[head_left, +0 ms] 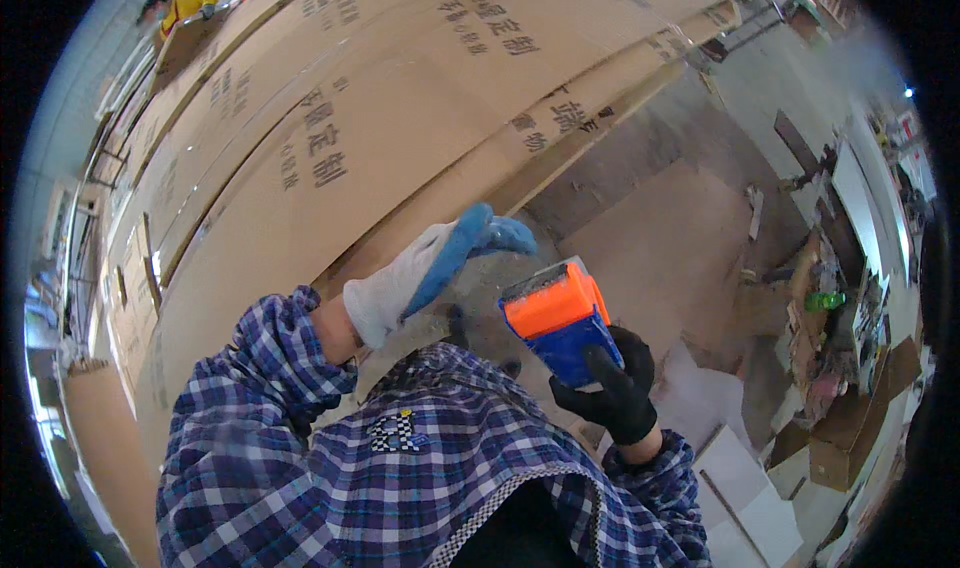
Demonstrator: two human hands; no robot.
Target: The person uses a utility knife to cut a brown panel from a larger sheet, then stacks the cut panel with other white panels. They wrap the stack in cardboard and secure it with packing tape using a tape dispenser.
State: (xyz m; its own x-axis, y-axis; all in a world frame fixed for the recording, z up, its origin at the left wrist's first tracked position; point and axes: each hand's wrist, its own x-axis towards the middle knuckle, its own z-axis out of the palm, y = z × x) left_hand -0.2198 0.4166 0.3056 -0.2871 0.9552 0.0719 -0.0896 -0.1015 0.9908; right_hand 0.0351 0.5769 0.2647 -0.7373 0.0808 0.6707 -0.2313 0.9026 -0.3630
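Observation:
My right hand [613, 388], in a black glove, grips the blue body of an orange-and-blue packing tape dispenser [559, 320]. The dispenser is held up in front of my body, its orange part facing up and left. My left hand [442, 268] wears a white knit glove with blue coating. It looks empty, with the fingers stretched toward the right, near the edge of a large flat cardboard carton [420, 170] that bears printed writing. A gap lies between this hand and the dispenser. Whether the left glove touches the carton I cannot tell.
More long flat cartons [232, 95] lie side by side beyond. A person in yellow [184, 9] stands at the far left behind a board. On the right floor are cardboard scraps, an open cardboard box [844, 437], white panels [739, 493] and a green bottle [825, 301].

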